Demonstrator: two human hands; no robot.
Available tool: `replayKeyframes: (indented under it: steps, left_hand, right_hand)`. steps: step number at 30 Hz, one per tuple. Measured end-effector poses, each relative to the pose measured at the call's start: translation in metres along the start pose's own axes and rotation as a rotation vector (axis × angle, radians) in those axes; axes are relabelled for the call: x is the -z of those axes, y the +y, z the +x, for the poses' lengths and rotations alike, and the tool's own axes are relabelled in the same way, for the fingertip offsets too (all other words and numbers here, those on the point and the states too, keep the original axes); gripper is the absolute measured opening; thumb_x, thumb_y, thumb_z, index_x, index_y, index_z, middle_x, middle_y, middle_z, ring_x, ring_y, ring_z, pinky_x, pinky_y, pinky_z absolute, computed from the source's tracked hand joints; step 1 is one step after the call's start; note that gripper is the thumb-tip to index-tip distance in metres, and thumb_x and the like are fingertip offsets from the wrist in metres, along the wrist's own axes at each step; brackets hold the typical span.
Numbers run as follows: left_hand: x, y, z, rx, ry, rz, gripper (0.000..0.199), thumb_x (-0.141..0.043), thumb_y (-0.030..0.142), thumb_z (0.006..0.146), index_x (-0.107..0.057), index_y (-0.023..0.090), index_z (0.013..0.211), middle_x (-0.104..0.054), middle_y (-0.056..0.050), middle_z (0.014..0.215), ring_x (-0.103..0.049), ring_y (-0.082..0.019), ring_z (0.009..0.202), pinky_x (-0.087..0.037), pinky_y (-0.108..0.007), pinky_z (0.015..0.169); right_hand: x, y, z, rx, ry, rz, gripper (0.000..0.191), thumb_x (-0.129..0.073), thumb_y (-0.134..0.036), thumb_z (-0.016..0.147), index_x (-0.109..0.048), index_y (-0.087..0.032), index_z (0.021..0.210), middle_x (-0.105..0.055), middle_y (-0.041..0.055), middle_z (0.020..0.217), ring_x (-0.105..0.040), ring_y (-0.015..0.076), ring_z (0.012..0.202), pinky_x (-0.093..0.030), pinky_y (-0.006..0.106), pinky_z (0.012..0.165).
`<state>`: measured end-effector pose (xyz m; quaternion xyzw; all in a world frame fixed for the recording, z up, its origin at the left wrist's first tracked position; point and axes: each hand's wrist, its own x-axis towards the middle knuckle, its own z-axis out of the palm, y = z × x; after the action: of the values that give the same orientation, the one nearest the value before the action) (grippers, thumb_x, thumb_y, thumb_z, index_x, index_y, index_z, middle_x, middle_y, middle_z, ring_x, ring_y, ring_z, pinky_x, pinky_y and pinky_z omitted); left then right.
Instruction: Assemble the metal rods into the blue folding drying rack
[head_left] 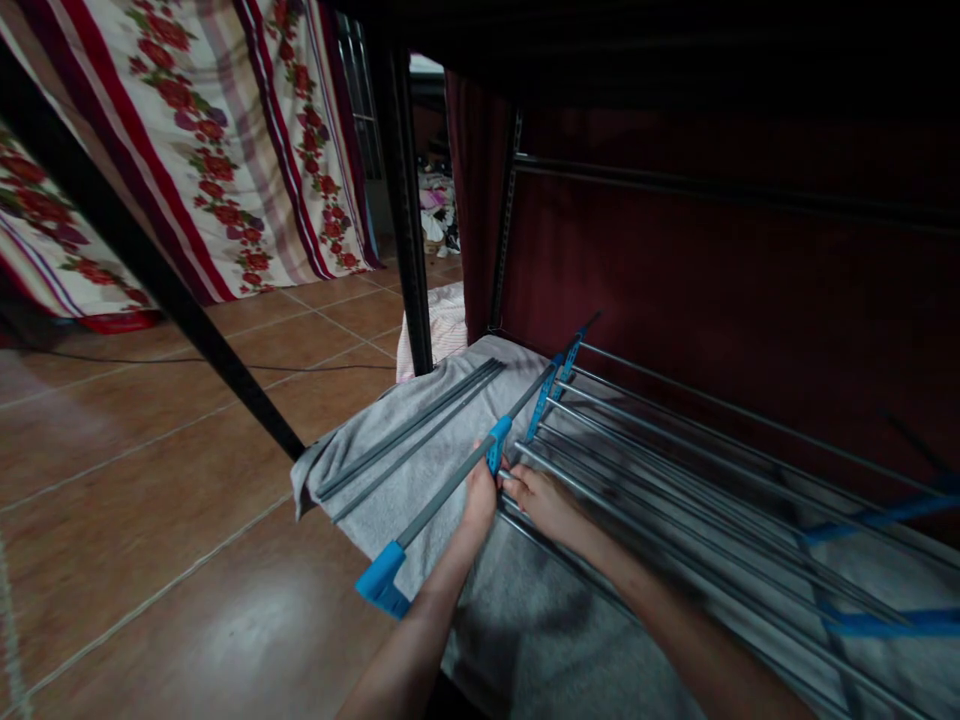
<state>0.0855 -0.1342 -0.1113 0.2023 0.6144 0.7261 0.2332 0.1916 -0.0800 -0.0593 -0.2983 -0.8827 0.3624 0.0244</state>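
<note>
My left hand [482, 495] is closed around a blue plastic connector [499, 434] from below. This connector sits on a long grey pole [444, 502], which slants across the cloth and ends in a blue corner piece [382, 575] at the near left. Right beside it, my right hand [534, 497] pinches the end of a thin metal rod [506, 474] against the connector. My fingers and forearm hide much of that rod. Several parallel silver rods [645, 455] run rightward from blue slotted brackets [541, 408], forming part of a rack frame.
Several loose grey tubes [412, 432] lie on the grey cloth [360, 455] to the left. Black metal posts [409, 220] and a dark overhead shelf surround the work. More blue brackets [892, 622] show at right. Tiled floor [187, 440] and a floral curtain [217, 150] lie beyond.
</note>
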Motion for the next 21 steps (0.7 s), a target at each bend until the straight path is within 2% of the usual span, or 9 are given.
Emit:
replayKeyframes:
  steps: [5, 10, 15, 21]
  left_hand:
    - [-0.003, -0.005, 0.001, -0.012, 0.024, 0.025, 0.053, -0.036, 0.064, 0.09, -0.051, 0.023, 0.06, -0.053, -0.003, 0.059, -0.051, -0.018, 0.058, -0.049, -0.031, 0.061]
    - [-0.004, -0.017, 0.002, -0.038, 0.049, 0.055, 0.049, -0.037, 0.061, 0.091, -0.053, 0.023, 0.066, -0.06, -0.005, 0.067, -0.057, -0.02, 0.067, -0.053, -0.034, 0.071]
    - [-0.004, -0.024, 0.006, -0.088, 0.097, 0.09, 0.045, -0.039, 0.061, 0.089, -0.052, 0.023, 0.068, -0.059, -0.005, 0.069, -0.056, -0.021, 0.069, -0.053, -0.036, 0.079]
    - [-0.006, -0.015, 0.002, -0.082, 0.098, 0.089, 0.043, -0.039, 0.056, 0.091, -0.052, 0.024, 0.067, -0.06, -0.006, 0.069, -0.057, -0.021, 0.07, -0.054, -0.035, 0.077]
  right_hand:
    - [0.002, -0.002, 0.0, 0.0, -0.002, -0.051, 0.026, -0.042, -0.031, 0.1, -0.065, -0.018, 0.098, -0.063, -0.0005, 0.071, -0.053, 0.0119, 0.064, -0.032, 0.023, 0.06]
    - [0.002, -0.006, -0.001, -0.013, -0.007, -0.134, 0.027, -0.041, -0.03, 0.1, -0.065, -0.018, 0.103, -0.067, 0.0014, 0.076, -0.058, 0.013, 0.067, -0.034, 0.024, 0.061]
    - [0.002, -0.006, -0.002, -0.005, 0.002, -0.213, 0.032, -0.039, -0.031, 0.101, -0.063, -0.018, 0.118, -0.073, 0.0051, 0.089, -0.065, 0.0158, 0.08, -0.039, 0.024, 0.068]
    - [-0.002, -0.006, -0.004, 0.005, 0.002, -0.249, 0.037, -0.038, -0.033, 0.101, -0.057, -0.019, 0.13, -0.073, 0.0099, 0.108, -0.068, 0.0191, 0.099, -0.043, 0.026, 0.076]
